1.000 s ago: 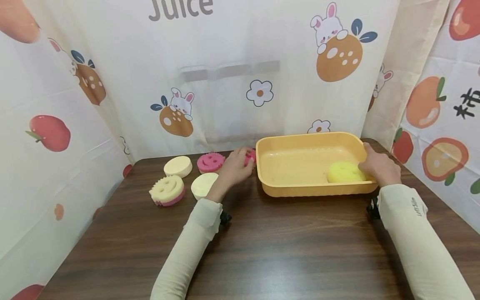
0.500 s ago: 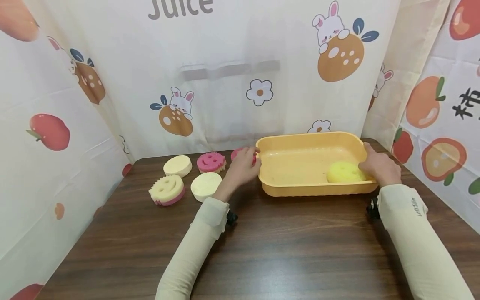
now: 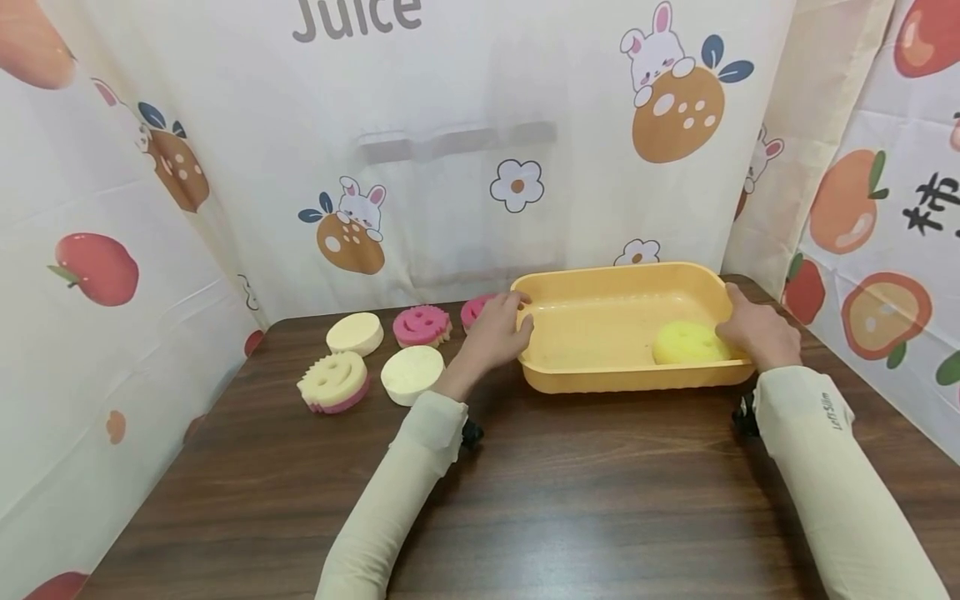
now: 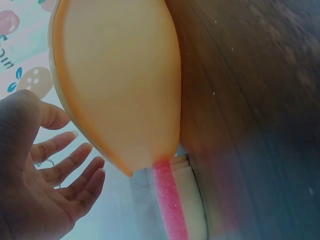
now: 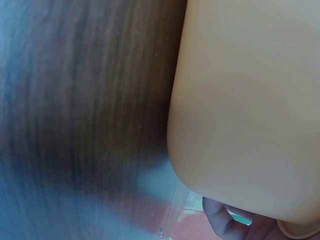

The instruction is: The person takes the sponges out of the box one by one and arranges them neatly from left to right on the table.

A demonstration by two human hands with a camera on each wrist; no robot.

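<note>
A yellow plastic tub (image 3: 630,382) stands at the back right of the table. My right hand (image 3: 761,333) grips its right rim; in the right wrist view the fingers (image 5: 220,220) lie against the outside of the end wall. At the left rim is my left hand (image 3: 501,329), its fingers spread and loosely bent. The left wrist view shows the hand (image 4: 60,170) beside the rim and holding nothing; whether the thumb touches cannot be told. A yellow sponge (image 3: 688,343) lies inside the tub near the right hand. Partly behind the left hand sits a pink smiley sponge (image 3: 475,310).
Left of the tub lie another pink smiley sponge (image 3: 422,325), a cream smiley sponge (image 3: 334,381) with a pink underside, and two plain cream rounds, one at the back (image 3: 355,334) and one nearer (image 3: 412,375). Printed curtains (image 3: 457,100) close off the table's back and sides.
My left hand has moved right, away from the pink sponge and to the tub's left rim. The right hand keeps its hold and the tub stays in place.
</note>
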